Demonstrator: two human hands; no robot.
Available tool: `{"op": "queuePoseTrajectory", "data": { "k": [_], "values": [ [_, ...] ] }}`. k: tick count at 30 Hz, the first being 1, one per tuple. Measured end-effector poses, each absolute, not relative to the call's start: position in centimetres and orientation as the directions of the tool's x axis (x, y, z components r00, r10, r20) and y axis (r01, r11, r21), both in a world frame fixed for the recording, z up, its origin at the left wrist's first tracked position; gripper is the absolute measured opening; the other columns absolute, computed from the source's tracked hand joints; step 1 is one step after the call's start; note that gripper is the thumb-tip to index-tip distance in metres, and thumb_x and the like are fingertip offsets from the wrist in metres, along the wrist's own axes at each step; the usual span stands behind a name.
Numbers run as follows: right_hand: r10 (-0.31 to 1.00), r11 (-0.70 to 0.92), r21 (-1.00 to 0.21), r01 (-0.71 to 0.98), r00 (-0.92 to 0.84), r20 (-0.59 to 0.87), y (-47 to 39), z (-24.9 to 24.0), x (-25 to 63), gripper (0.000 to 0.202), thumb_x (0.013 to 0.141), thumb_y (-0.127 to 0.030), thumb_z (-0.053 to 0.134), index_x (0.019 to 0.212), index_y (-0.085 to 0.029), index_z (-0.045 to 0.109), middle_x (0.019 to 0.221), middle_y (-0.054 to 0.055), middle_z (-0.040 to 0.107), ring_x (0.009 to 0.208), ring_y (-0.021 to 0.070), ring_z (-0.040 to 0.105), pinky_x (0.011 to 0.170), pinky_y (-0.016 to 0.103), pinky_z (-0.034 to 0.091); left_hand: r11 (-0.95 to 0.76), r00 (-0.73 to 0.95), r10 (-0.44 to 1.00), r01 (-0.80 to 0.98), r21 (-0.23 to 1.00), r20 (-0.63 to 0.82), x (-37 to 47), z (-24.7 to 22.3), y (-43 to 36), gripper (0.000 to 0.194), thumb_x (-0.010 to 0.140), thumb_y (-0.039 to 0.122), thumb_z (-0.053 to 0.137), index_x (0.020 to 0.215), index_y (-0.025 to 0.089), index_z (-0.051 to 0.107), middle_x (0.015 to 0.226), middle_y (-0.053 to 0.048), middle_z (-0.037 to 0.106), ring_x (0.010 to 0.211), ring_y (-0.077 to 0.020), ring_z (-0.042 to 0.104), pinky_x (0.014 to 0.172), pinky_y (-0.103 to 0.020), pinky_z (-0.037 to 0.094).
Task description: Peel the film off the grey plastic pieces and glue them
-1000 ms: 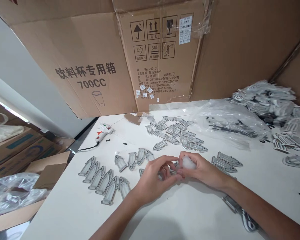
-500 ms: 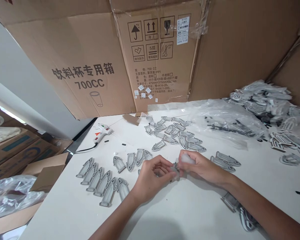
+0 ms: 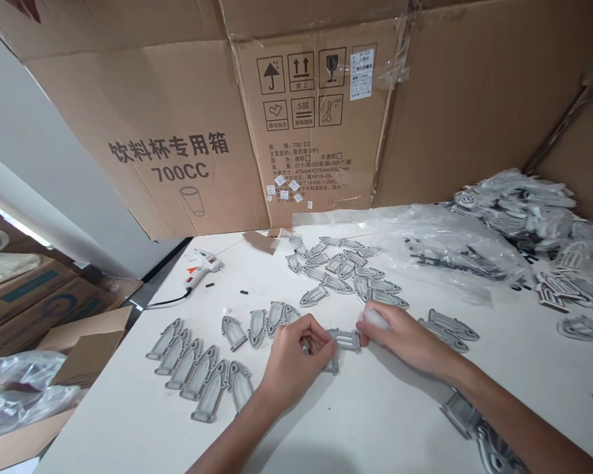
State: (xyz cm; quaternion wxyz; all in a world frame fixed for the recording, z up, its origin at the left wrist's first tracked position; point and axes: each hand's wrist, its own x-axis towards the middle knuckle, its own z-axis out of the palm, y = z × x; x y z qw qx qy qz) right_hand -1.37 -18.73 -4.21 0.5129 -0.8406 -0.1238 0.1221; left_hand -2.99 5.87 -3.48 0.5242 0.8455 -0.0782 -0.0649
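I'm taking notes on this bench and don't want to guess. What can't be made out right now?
All in the head view:
Grey piece between the hands: left end hidden by the left hand.
White item: partly covered by the right hand; what it is, unclear.
Lower-right grey pieces: partly hidden by the right forearm, cut off by the bottom edge.
White label: fine print too small.

Soft, faint shadows fall on the table (image 3: pixel 375 415).
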Motion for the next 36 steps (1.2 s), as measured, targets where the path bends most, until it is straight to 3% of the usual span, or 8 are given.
{"op": "queuePoseTrajectory", "data": {
  "k": [7, 16, 21, 28, 36],
  "values": [
    [0.435, -0.273, -0.961, 0.052, 0.897, -0.075, -17.4, -3.8, -2.2, 0.031, 0.108, -0.05, 0.064, 0.093, -0.023, 0.066, 0.098, -0.001, 0.072, 0.092, 0.0253, 0.064, 0.08, 0.029, 0.045, -0.476, 0.989, -0.145, -0.036, 0.879, -0.038, -2.7, -3.1, 6.0, 0.01, 0.084, 0.032, 0.073, 0.089, 0.023, 0.077, 0.077, 0.001, 0.076, 0.069, -0.0161, 0.058, 0.069, -0.028, 0.046],
    [0.401, -0.282, -0.959, 0.032, 0.912, -0.087, -17.0, -3.8, -2.4, 0.047, 0.098, -0.068, 0.072, 0.089, -0.022, 0.065, 0.084, 0.001, 0.064, 0.08, 0.0266, 0.06, 0.068, 0.03, 0.046, -0.588, 0.991, -0.116, -0.123, 0.799, 0.068, -1.9, -3.9, 6.4, 0.014, 0.089, 0.03, 0.069, 0.093, 0.029, 0.083, 0.083, 0.001, 0.073, 0.08, -0.0189, 0.06, 0.081, -0.034, 0.044],
    [0.396, -0.279, -0.96, 0.035, 0.915, -0.081, -16.8, -3.6, -2.5, 0.042, 0.102, -0.062, 0.068, 0.09, -0.022, 0.064, 0.088, 0.001, 0.068, 0.086, 0.0269, 0.063, 0.073, 0.031, 0.048, -0.588, 0.984, -0.175, -0.126, 0.799, 0.027, -1.6, -3.9, 6.4, 0.015, 0.092, 0.027, 0.069, 0.094, 0.028, 0.084, 0.086, 0.001, 0.075, 0.081, -0.0187, 0.061, 0.078, -0.032, 0.044],
    [0.408, -0.285, -0.958, 0.029, 0.908, -0.094, -16.8, -3.7, -2.6, 0.029, 0.106, -0.049, 0.065, 0.092, -0.023, 0.064, 0.096, -0.002, 0.072, 0.093, 0.0255, 0.066, 0.078, 0.03, 0.047, -0.608, 0.982, -0.169, -0.174, 0.775, 0.088, -1.7, -4.2, 6.0, 0.012, 0.092, 0.021, 0.072, 0.094, 0.027, 0.083, 0.086, 0.002, 0.075, 0.084, -0.0191, 0.061, 0.079, -0.032, 0.045],
    [0.411, -0.29, -0.956, 0.051, 0.908, -0.077, -16.8, -3.6, -2.7, 0.03, 0.107, -0.048, 0.065, 0.091, -0.023, 0.064, 0.099, -0.001, 0.074, 0.095, 0.0263, 0.067, 0.08, 0.031, 0.046, -0.634, 0.958, -0.224, -0.284, 0.719, 0.18, -1.7, -4.5, 5.9, 0.01, 0.09, 0.018, 0.077, 0.089, 0.026, 0.082, 0.087, -0.001, 0.074, 0.09, -0.022, 0.06, 0.086, -0.038, 0.045]
  ]
}}
